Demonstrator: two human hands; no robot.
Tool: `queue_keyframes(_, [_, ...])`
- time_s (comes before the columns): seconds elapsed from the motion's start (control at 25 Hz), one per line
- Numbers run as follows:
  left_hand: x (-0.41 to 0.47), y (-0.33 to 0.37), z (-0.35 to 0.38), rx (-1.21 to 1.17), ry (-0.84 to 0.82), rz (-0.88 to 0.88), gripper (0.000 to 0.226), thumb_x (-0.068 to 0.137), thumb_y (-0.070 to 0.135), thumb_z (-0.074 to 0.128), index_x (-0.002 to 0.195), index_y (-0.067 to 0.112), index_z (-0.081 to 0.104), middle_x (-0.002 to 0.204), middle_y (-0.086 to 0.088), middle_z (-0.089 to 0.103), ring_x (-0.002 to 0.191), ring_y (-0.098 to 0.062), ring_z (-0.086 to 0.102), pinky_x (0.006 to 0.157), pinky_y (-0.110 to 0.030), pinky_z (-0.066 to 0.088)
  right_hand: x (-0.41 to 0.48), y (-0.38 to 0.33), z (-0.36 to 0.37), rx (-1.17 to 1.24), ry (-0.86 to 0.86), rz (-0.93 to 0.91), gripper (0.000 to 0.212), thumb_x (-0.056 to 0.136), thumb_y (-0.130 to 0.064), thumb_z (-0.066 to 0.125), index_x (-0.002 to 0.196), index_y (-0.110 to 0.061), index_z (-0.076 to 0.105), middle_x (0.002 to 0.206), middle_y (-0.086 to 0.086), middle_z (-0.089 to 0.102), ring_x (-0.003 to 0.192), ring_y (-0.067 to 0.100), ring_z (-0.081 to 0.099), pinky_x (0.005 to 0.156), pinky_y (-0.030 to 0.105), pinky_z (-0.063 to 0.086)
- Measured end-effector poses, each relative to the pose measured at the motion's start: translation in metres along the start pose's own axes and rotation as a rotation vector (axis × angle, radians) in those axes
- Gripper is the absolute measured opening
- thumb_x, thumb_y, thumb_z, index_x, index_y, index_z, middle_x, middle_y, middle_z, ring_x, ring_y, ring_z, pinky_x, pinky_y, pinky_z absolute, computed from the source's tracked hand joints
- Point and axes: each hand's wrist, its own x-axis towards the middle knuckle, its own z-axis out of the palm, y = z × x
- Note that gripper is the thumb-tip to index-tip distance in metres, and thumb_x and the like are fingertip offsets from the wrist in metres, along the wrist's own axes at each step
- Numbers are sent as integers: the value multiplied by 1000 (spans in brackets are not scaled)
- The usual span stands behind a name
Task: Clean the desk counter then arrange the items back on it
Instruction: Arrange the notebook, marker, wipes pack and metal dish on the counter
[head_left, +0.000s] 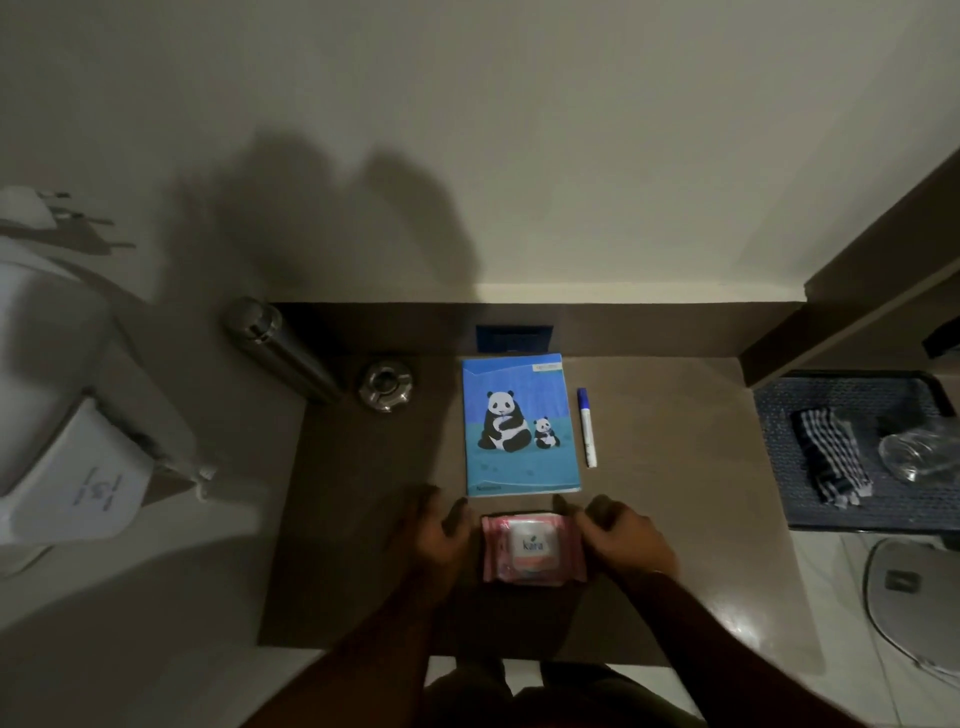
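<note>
Desk counter smooth, brown, matte. Pink crinkly wipes pack, rectangular, flat near front edge. Right hand curled, gripping pack's right edge; left hand half-curled beside left edge, contact unclear.

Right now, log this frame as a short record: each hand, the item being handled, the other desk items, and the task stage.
left hand: at the left edge of the wipes pack, grip unclear
right hand: fingers curled at the pack's right edge
notebook: panda cover, flat, just behind the pack
marker: right of the notebook, apart
steel bottle: back left, beside a small steel dish
stage: items set on the desk counter
</note>
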Motion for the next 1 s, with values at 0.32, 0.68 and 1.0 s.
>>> queue_keyframes(0.32, [133, 31, -74, 89, 144, -68, 69, 97, 40, 59, 157, 25, 28, 166, -15, 17, 152, -38, 21, 125, -50, 20, -2, -21, -7, 85, 185, -51, 42, 96, -71, 52, 90, -30, 61, 74, -10, 70, 68, 7, 67, 56, 22, 43])
queue_keyframes(0.68, [95, -8, -34, -32, 107, -34, 50, 86, 38, 76, 129, 14, 66, 151, -22, 46, 140, -40, 41, 119, -43, 31, -1, -45, 13, 341, 64, -120, 21, 106, -38, 57, 106, -19, 67, 101, 2, 76, 92, 19, 75, 79, 34, 62])
queue_keyframes(1.0, [26, 40, -4, -191, -119, 396, 78, 73, 66, 74, 141, 42, 44, 159, 12, 31, 143, -14, 38, 115, -39, 41, 24, -99, 15, 1001, -148, -54, 28, 98, -12, 71, 125, -13, 66, 116, 19, 76, 91, 25, 78, 61, 25, 63])
